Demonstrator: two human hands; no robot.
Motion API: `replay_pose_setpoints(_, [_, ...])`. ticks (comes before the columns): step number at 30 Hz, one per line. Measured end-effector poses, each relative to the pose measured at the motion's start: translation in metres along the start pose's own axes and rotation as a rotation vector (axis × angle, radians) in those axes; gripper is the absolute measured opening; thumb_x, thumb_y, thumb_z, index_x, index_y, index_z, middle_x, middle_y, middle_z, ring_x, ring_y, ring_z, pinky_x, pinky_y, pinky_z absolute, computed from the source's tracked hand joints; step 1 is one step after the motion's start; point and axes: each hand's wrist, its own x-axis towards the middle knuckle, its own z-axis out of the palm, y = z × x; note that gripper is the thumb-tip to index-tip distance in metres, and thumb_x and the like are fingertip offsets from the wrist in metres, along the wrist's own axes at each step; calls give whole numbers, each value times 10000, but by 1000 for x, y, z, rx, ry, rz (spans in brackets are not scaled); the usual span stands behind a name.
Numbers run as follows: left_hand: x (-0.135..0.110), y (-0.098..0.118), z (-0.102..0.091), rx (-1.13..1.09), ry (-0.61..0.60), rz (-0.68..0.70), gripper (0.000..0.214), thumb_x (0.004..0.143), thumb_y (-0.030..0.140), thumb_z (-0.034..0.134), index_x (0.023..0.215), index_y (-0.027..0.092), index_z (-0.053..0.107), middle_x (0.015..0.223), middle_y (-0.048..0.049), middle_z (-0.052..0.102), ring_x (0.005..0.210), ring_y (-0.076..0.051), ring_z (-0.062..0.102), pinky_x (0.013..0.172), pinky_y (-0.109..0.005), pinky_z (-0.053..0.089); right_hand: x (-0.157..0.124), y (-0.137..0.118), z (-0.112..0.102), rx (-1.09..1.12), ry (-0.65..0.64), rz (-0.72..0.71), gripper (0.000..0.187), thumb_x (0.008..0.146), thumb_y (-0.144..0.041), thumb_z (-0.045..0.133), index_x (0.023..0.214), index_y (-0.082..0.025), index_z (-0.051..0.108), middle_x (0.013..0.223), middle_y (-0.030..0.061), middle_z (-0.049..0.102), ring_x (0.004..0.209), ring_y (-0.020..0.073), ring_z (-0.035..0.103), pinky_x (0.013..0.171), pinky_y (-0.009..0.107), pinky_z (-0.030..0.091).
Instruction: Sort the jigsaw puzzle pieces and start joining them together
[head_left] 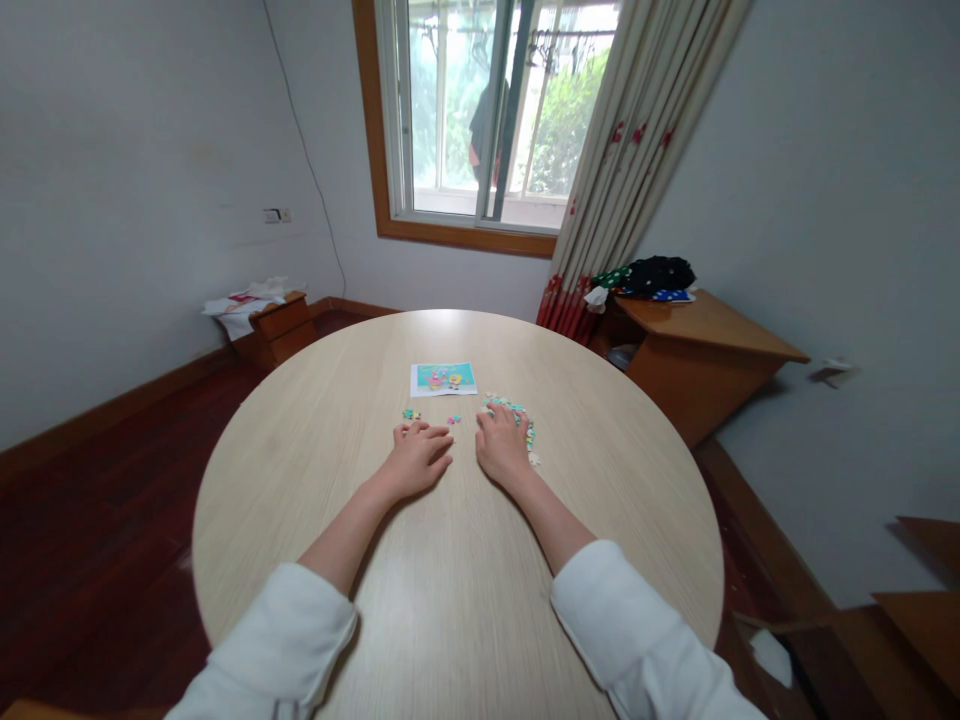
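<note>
Both my hands rest on a round pale wooden table [315,480]. My left hand [417,458] lies palm down with its fingers loosely curled and nothing visible in it. A few small puzzle pieces [410,413] lie just beyond its fingertips, and another [453,419] sits between my hands. My right hand [501,443] lies flat, fingers reaching onto a heap of coloured puzzle pieces [521,412]. Farther away on the table lies a colourful picture card [443,379].
A wooden desk [697,345] with dark clothes [652,275] stands at the right under a curtain [637,150]. A small wooden cabinet [281,325] with papers sits by the left wall. A window [495,110] is straight ahead. Cardboard [915,600] lies at lower right.
</note>
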Motion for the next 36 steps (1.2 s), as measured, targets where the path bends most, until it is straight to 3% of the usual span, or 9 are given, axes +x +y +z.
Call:
replay_pose_setpoints(5, [4,1,-1,-25,13,-26,152,843,282,575,884,202,698,1098,-82,700,1062,-256,555,924,-458,270,2,3,8,-38,-63,41,438,888,-200,368,1292,-166,534,1422,147,459,1312,275,367,1086,516,158])
replay_pose_setpoints(9, [6,2,-4,-8,33,-44,163,846,192,529,797,187,684,963,-80,721,947,-221,590,895,-428,276,2,6,11,-42,-79,23,421,909,-236,355,1284,-209,543,1410,113,483,1292,272,394,1088,530,151])
replay_pose_setpoints(12, [5,1,-5,-2,45,-67,176,850,169,511,831,186,686,938,-79,717,937,-215,591,884,-417,280,2,6,10,-21,-57,3,391,911,-244,368,1242,-215,574,1381,100,516,1273,264,416,1091,526,152])
replay_pose_setpoints(16, [4,-1,-4,-32,49,-74,181,832,288,598,966,202,684,1014,-79,688,1018,-235,564,864,-405,283,2,6,13,2,-27,-3,371,910,-242,389,1227,-209,579,1399,109,497,1308,257,388,1092,522,156])
replay_pose_setpoints(22, [5,-5,2,-18,60,-79,151,860,228,563,858,185,708,955,-79,679,980,-229,580,857,-403,301,2,6,15,54,-68,-46,354,923,-214,378,1215,-213,578,1391,105,511,1306,233,410,1092,511,155])
replay_pose_setpoints(26, [7,-13,5,-87,136,-120,143,842,204,570,855,174,709,881,-77,707,876,-211,620,839,-378,361,3,5,16,101,-44,-87,336,928,-207,377,1186,-189,592,1337,114,559,1281,230,437,1093,496,160])
replay_pose_setpoints(31, [10,-27,10,-320,242,-258,270,792,202,610,1048,175,691,770,-33,721,687,-159,632,773,-301,450,2,5,16,93,-41,-76,333,919,-213,402,1198,-164,577,1356,147,527,1276,240,434,1077,482,200])
replay_pose_setpoints(36, [12,-36,13,-321,270,-313,171,795,193,601,911,196,728,850,-47,743,786,-190,669,821,-323,464,2,6,15,66,-64,-76,331,916,-212,400,1194,-169,575,1372,158,504,1262,248,438,1043,480,231])
